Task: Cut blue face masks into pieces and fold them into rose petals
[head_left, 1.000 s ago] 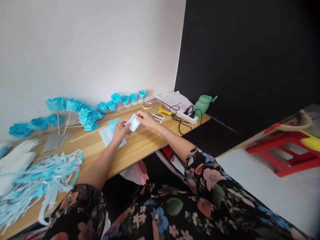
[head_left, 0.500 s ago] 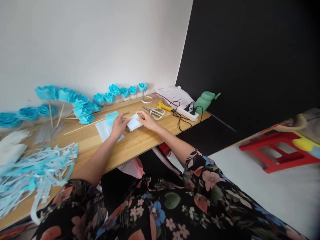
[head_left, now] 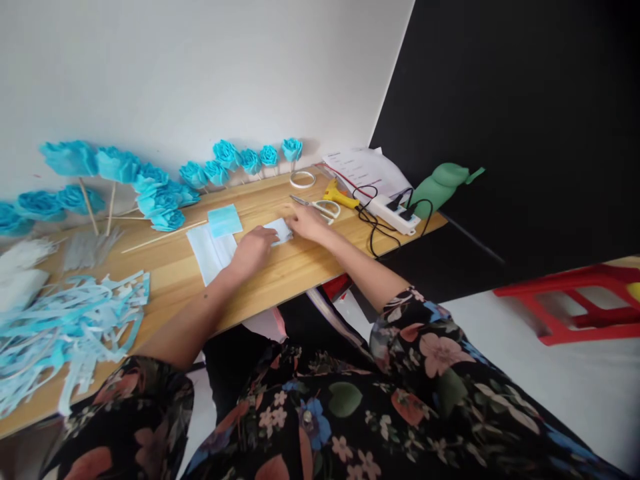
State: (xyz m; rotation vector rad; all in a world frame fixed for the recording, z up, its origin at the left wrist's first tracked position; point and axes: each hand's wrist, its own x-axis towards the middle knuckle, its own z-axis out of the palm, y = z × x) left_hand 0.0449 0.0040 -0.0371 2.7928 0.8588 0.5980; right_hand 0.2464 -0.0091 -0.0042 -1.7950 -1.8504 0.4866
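Note:
A small folded piece of pale white-blue nonwoven fabric [head_left: 281,231] lies on the wooden table between my hands. My left hand [head_left: 254,252] presses on its left side, fingers bent over it. At the right edge, my right hand [head_left: 307,223] is closed against the fabric, its fingertips partly hidden. Scissors with pale handles [head_left: 327,212] lie just beyond my right hand. Left of my left hand rest a blue fabric square [head_left: 225,221] and larger white sheets [head_left: 207,257].
Blue fabric roses [head_left: 227,155] on sticks line the wall. Cut strips [head_left: 75,333] pile at the left. A yellow glue gun [head_left: 340,194], a white power strip [head_left: 395,215] with black cables, papers [head_left: 367,172], a tape ring [head_left: 303,179] and a green object [head_left: 445,187] lie at the right.
My hands have lowered the folded fabric from a raised, tilted hold onto the table and now press on it. The camera view has shifted slightly.

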